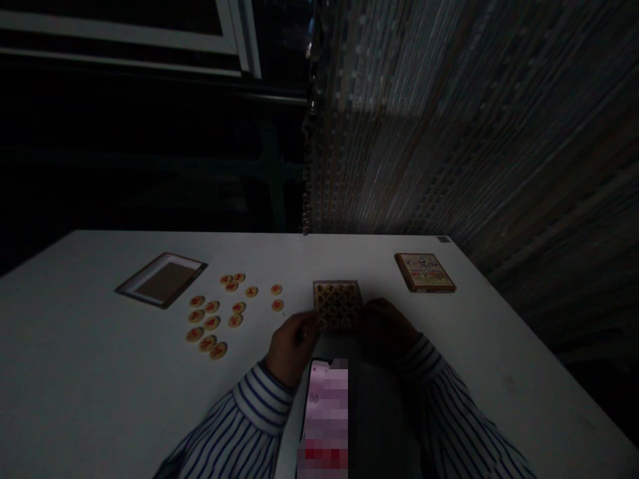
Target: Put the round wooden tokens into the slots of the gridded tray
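A small square tray [335, 283] sits on the table between my hands, filled with rows of round Chinese chess pieces [333, 299] with dark characters. My left hand [292, 347] is closed, its thumb and fingertips at the tray's near left edge. At the right edge my right hand [390, 329] is curled in deep shadow around the side, its fingertips hard to make out. Left of the tray lie several loose chess pieces with red characters [212, 322], spread in loose groups. A phone [327, 412] with a lit pink screen is below my hands, partly pixelated.
An open, shallow box part [167, 283] lies at the left of the white table [100, 372]. To the right is a flat box with a printed cover [426, 273]. A string curtain [399, 133] hangs behind the table's far edge. The room is dim.
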A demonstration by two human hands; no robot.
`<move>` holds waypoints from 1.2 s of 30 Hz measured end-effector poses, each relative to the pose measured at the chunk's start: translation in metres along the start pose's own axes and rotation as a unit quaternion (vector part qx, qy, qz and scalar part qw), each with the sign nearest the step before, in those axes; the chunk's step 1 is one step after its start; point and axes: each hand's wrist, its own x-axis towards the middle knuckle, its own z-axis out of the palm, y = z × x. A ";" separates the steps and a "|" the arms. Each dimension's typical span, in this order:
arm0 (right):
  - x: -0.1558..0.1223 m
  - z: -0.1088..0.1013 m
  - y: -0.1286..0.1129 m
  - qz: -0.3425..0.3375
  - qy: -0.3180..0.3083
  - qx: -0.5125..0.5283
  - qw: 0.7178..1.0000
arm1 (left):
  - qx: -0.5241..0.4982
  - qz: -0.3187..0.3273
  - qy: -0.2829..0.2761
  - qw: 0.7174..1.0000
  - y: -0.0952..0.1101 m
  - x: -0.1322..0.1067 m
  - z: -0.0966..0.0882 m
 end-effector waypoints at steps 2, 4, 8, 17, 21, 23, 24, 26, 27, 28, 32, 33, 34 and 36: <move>0.000 0.000 0.000 0.004 -0.001 0.000 1.000 | 0.001 -0.002 0.000 1.000 0.000 0.000 0.000; 0.000 0.000 0.001 0.000 -0.008 -0.002 1.000 | 0.003 -0.002 -0.001 1.000 0.000 0.001 0.000; -0.001 0.002 0.003 -0.006 -0.006 0.000 1.000 | 0.006 -0.003 -0.005 1.000 0.000 0.001 0.000; 0.001 -0.015 -0.001 0.019 0.117 0.055 0.991 | -0.002 0.004 -0.005 1.000 -0.001 0.000 0.000; 0.001 -0.019 -0.006 0.035 0.155 0.048 0.986 | 0.008 0.006 0.003 1.000 0.000 0.000 -0.001; 0.001 -0.018 -0.007 0.036 0.159 0.047 0.985 | 0.013 0.004 0.005 1.000 0.001 0.000 -0.001; 0.001 -0.017 -0.007 0.035 0.160 0.044 0.986 | 0.014 0.003 0.005 1.000 0.001 0.000 -0.001; 0.001 -0.015 -0.006 0.032 0.164 0.038 0.985 | 0.015 0.007 0.002 1.000 0.001 0.000 -0.002; 0.001 -0.015 -0.005 0.030 0.166 0.036 0.985 | 0.016 0.010 0.003 1.000 0.001 0.000 -0.002; 0.001 -0.015 -0.005 0.029 0.168 0.034 0.985 | 0.018 0.014 0.005 1.000 0.002 0.000 -0.002; 0.002 -0.015 -0.003 0.032 0.181 0.027 0.983 | 0.024 0.036 0.014 0.999 0.004 -0.001 -0.003; 0.002 -0.016 -0.003 0.032 0.185 0.027 0.982 | 0.024 0.042 0.015 0.999 0.005 -0.002 -0.003; 0.002 -0.016 -0.003 0.033 0.187 0.027 0.981 | 0.024 0.049 0.015 0.998 0.007 -0.002 -0.004; 0.002 -0.017 -0.002 0.034 0.189 0.028 0.981 | 0.024 0.061 0.017 0.998 0.010 -0.002 -0.006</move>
